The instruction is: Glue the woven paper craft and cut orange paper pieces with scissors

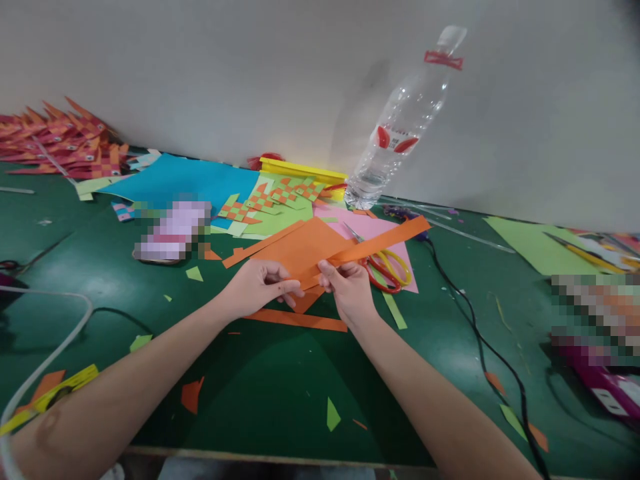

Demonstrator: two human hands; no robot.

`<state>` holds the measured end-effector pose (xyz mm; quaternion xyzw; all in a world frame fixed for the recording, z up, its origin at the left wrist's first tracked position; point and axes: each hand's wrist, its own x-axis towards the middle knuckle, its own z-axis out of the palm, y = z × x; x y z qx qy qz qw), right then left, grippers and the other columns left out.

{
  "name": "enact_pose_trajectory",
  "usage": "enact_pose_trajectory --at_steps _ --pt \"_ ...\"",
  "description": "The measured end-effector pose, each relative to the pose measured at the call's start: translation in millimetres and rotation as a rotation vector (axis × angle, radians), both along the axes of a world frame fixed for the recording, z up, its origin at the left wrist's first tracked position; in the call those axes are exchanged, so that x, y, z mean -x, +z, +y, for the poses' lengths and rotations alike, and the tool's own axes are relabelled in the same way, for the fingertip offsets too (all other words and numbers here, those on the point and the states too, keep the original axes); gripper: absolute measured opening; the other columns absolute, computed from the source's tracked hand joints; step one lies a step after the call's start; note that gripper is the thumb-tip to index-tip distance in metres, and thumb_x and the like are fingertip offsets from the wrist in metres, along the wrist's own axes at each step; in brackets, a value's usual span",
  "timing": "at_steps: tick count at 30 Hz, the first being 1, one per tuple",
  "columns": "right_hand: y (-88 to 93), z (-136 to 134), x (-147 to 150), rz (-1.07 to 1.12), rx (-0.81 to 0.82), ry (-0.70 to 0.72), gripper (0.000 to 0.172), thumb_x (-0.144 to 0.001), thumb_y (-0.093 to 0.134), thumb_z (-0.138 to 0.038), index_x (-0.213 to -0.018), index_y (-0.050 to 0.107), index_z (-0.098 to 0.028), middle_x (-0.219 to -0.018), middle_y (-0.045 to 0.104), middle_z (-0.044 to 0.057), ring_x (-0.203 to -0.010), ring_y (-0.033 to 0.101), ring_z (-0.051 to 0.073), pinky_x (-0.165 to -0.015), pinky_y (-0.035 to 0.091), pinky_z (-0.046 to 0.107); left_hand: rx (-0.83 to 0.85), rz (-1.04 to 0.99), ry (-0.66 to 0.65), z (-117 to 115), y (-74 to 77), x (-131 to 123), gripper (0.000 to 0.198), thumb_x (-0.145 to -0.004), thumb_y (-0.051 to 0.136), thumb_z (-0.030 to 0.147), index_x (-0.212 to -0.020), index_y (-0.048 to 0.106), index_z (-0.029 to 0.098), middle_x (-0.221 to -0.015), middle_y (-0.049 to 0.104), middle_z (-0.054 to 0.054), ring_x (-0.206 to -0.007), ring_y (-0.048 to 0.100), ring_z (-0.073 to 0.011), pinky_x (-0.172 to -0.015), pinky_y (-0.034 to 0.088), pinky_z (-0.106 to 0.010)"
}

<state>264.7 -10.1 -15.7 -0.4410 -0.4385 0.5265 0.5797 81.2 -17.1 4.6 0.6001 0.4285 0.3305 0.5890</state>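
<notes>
An orange paper strip (387, 239) slants up to the right from between my hands. My right hand (347, 283) pinches it between thumb and fingers. My left hand (265, 285) is closed, thumb against fingers, at what looks like the strip's lower left end; the fingers partly hide this spot. Below and behind both hands lies a larger orange paper sheet (295, 247). Another orange strip (300, 320) lies flat in front of my hands. Scissors (387, 270) with red and yellow handles rest just beyond my right hand, on pink paper (407, 260), partly covered by the held strip.
Woven paper fish (283, 193) lie on green paper behind the sheet. A phone (173, 233) is at left, a tilted plastic bottle (400, 127) against the wall. A black cable (465, 300) runs down the right. Red-orange woven pieces (65, 143) pile far left. Paper scraps litter the green table (280, 387).
</notes>
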Motion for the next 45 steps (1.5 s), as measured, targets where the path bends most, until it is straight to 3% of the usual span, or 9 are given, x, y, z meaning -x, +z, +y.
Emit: enact_pose_trajectory --at_steps 7,17,24,33,41,45 --pt "-0.4 2 -2 0.067 0.059 -0.002 0.036 -0.063 0.081 -0.043 -0.048 0.058 -0.02 -0.046 0.057 -0.003 -0.042 0.045 0.006 -0.047 0.037 0.024 0.009 -0.008 -0.007 0 1.3 -1 0.017 -0.079 0.068 0.027 -0.068 0.062 0.016 -0.071 0.074 -0.003 -0.06 0.071 -0.0139 -0.063 0.058 -0.024" --pt "-2.8 11 -5 0.172 0.046 -0.145 0.041 -0.059 0.083 -0.041 -0.048 0.048 -0.021 -0.045 0.048 -0.008 -0.048 0.044 0.007 -0.06 0.044 0.028 -0.051 0.03 0.007 6 -2.3 2 0.017 -0.079 0.069 0.03 -0.068 0.065 0.017 -0.069 0.074 -0.004 -0.062 0.071 -0.0157 -0.065 0.058 -0.026" --pt "-4.1 13 -8 0.193 0.065 -0.138 0.045 -0.059 0.083 -0.042 -0.049 0.044 -0.021 -0.045 0.044 -0.008 -0.048 0.042 0.007 -0.061 0.043 0.028 -0.086 0.039 -0.015 7 -5.7 8 0.017 -0.079 0.069 0.031 -0.07 0.066 0.018 -0.067 0.073 -0.003 -0.06 0.069 -0.0146 -0.063 0.057 -0.025" --pt "6.1 31 -32 0.114 0.023 -0.312 0.056 -0.062 0.079 -0.047 -0.051 0.03 -0.024 -0.046 0.033 -0.009 -0.045 0.034 0.007 -0.054 0.041 0.028 -0.137 0.173 -0.025 11 -1.6 21 0.02 -0.081 0.066 0.036 -0.072 0.066 0.019 -0.068 0.074 -0.003 -0.064 0.071 -0.0157 -0.062 0.055 -0.024" --pt "3.3 38 -48 0.143 0.005 -0.395 0.053 -0.057 0.083 -0.043 -0.049 0.035 -0.023 -0.046 0.038 -0.009 -0.048 0.039 0.007 -0.057 0.042 0.028 -0.154 0.153 0.048 15 -4.3 29 0.022 -0.083 0.064 0.038 -0.074 0.064 0.018 -0.076 0.075 -0.005 -0.062 0.07 -0.0156 -0.06 0.055 -0.025" --pt "1.7 37 -48 0.032 -0.037 -0.361 0.044 -0.061 0.08 -0.047 -0.048 0.045 -0.023 -0.047 0.043 -0.007 -0.049 0.041 0.008 -0.057 0.043 0.028 -0.156 0.082 0.227 20 -3.4 33 0.026 -0.079 0.067 0.042 -0.074 0.063 0.016 -0.074 0.073 -0.006 -0.06 0.068 -0.0154 -0.058 0.055 -0.025"
